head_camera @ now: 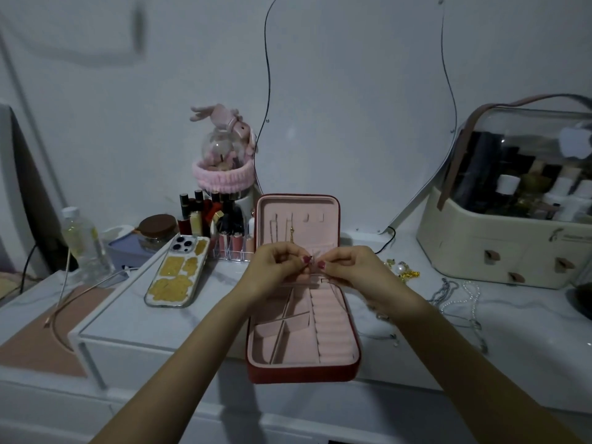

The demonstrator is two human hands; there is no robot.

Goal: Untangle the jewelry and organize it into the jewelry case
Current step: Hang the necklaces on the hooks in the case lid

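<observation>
A red jewelry case (302, 370) with pink lining lies open on the white table, its lid (298, 219) standing upright behind. A thin gold chain (291, 230) hangs from a hook in the lid. Above the case's hinge, my left hand (275, 267) and my right hand (349, 267) meet, both pinching a small thin piece of jewelry (313, 263) between fingertips. It is too small to identify. A heap of gold and pearl jewelry (402, 270) and pearl and silver necklaces (458, 296) lie on the table to the right.
A phone (177, 272) in a yellow-patterned case lies left of the case. Lipsticks in a clear organizer (221, 232), a plastic bottle (85, 241) and a jar stand behind it. A large cream cosmetics box (499, 238) stands at the right. A mirror leans on the wall.
</observation>
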